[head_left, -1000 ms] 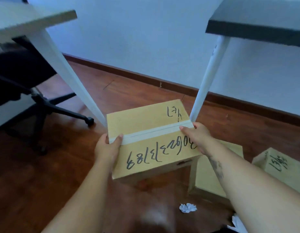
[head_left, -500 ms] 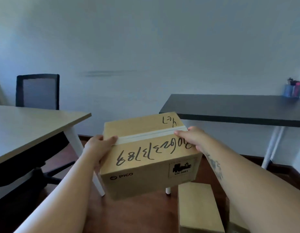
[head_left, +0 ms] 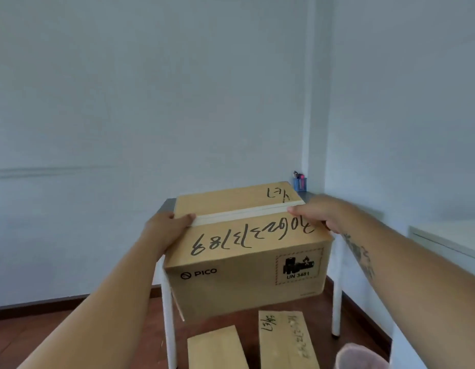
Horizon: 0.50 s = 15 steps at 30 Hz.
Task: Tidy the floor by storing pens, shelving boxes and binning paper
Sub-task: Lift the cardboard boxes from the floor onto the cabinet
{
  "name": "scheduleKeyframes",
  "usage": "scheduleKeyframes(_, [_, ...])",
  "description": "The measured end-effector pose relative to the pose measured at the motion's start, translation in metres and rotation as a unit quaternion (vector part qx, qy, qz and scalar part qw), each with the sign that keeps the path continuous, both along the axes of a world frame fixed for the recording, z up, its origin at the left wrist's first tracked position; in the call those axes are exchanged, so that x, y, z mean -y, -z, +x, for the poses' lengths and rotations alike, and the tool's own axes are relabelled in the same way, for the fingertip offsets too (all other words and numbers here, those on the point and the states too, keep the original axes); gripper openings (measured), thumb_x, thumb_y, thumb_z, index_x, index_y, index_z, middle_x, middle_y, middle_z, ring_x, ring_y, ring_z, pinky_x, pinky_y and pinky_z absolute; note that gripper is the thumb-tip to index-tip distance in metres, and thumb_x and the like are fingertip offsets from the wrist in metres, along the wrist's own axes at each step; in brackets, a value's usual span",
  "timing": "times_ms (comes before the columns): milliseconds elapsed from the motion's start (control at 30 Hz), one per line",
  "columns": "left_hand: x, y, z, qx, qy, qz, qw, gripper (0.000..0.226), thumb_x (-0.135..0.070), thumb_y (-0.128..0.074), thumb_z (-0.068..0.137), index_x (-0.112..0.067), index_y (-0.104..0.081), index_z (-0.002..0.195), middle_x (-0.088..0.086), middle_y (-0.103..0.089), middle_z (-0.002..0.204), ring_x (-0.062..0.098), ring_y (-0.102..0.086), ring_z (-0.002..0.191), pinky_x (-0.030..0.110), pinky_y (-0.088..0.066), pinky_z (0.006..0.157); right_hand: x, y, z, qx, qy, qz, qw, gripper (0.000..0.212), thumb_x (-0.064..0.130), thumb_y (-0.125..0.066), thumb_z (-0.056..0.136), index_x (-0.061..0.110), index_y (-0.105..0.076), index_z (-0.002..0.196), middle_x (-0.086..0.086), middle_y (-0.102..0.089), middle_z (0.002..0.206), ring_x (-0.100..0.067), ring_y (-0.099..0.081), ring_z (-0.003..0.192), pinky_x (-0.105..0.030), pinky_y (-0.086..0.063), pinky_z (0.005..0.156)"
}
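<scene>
Both hands clamp one box in the air, the left hand on its left edge and the right hand on its right, thumbs over the taped seam. Two more boxes lie on the floor below the hands. Keeping it level and pressing evenly from both sides looks wise until it reaches a shelf, which is not visible.

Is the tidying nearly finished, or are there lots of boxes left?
Not nearly. Pens already stand in the blue pen cup on the dark table. One cardboard box is being carried, with the left hand and right hand gripping its sides. Two more boxes lie on the floor. No paper shows here.
</scene>
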<state>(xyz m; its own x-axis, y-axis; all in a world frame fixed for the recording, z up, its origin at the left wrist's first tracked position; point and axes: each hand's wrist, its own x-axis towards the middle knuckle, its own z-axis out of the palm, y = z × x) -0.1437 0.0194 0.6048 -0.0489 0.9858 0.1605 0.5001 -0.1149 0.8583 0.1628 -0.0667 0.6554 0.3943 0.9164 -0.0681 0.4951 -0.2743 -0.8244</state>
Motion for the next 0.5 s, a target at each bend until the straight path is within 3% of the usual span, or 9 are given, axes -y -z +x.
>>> scheduleKeyframes(67, [0.0, -0.017, 0.035, -0.006, 0.04, 0.014, 0.999, 0.044, -0.054, -0.063, 0.086, -0.015, -0.065, 0.104, 0.005, -0.07, 0.094, 0.025, -0.067, 0.087, 0.04, -0.055, 0.081, 0.026, -0.023, 0.028, 0.018, 0.034, 0.003, 0.999, 0.046, 0.027, -0.073, 0.086, 0.003, -0.053, 0.119, -0.014, -0.067, 0.101, -0.026, -0.066, 0.084, -0.037, -0.055, 0.073])
scheduleKeyframes(100, [0.0, -0.026, 0.058, -0.008, 0.065, 0.02, 0.998, 0.045, -0.055, -0.063, 0.085, -0.014, -0.066, 0.102, 0.005, -0.071, 0.094, 0.026, -0.067, 0.088, 0.04, -0.055, 0.082, 0.043, -0.033, 0.044, 0.026, 0.06, 0.007, 0.998, 0.051, 0.028, -0.073, 0.086, 0.003, -0.051, 0.124, -0.015, -0.066, 0.109, -0.029, -0.066, 0.092, -0.04, -0.055, 0.08])
scheduleKeyframes(167, [0.0, -0.039, 0.098, -0.008, 0.101, 0.034, 0.994, 0.047, -0.057, -0.064, 0.083, -0.011, -0.067, 0.095, 0.008, -0.072, 0.093, 0.028, -0.067, 0.087, 0.039, -0.055, 0.079, 0.07, -0.052, 0.071, 0.039, 0.103, 0.015, 0.994, 0.059, 0.031, -0.072, 0.086, 0.003, -0.048, 0.132, -0.017, -0.061, 0.124, -0.032, -0.062, 0.107, -0.043, -0.049, 0.096])
scheduleKeyframes(233, [0.004, -0.051, 0.138, -0.015, 0.134, 0.054, 0.989, 0.047, -0.056, -0.063, 0.084, -0.009, -0.067, 0.089, 0.009, -0.071, 0.091, 0.027, -0.066, 0.084, 0.035, -0.051, 0.071, 0.097, -0.063, 0.096, 0.044, 0.139, 0.028, 0.989, 0.061, 0.033, -0.072, 0.086, 0.003, -0.048, 0.134, -0.016, -0.058, 0.13, -0.033, -0.059, 0.113, -0.044, -0.046, 0.1])
scheduleKeyframes(400, [0.023, -0.073, 0.232, -0.047, 0.209, 0.093, 0.972, 0.052, -0.058, -0.057, 0.087, -0.007, -0.068, 0.089, 0.009, -0.069, 0.09, 0.026, -0.063, 0.084, 0.037, -0.05, 0.075, 0.163, -0.076, 0.157, 0.051, 0.253, 0.073, 0.963, 0.054, 0.036, -0.073, 0.084, 0.002, -0.056, 0.123, -0.015, -0.063, 0.122, -0.032, -0.062, 0.107, -0.04, -0.05, 0.092])
scheduleKeyframes(500, [0.037, -0.086, 0.277, -0.042, 0.249, 0.085, 0.964, 0.053, -0.056, -0.057, 0.088, -0.005, -0.066, 0.088, 0.01, -0.067, 0.089, 0.024, -0.061, 0.079, 0.035, -0.044, 0.066, 0.196, -0.083, 0.183, 0.075, 0.304, 0.117, 0.942, 0.039, 0.035, -0.071, 0.086, 0.002, -0.062, 0.106, -0.012, -0.068, 0.108, -0.027, -0.065, 0.093, -0.035, -0.053, 0.081])
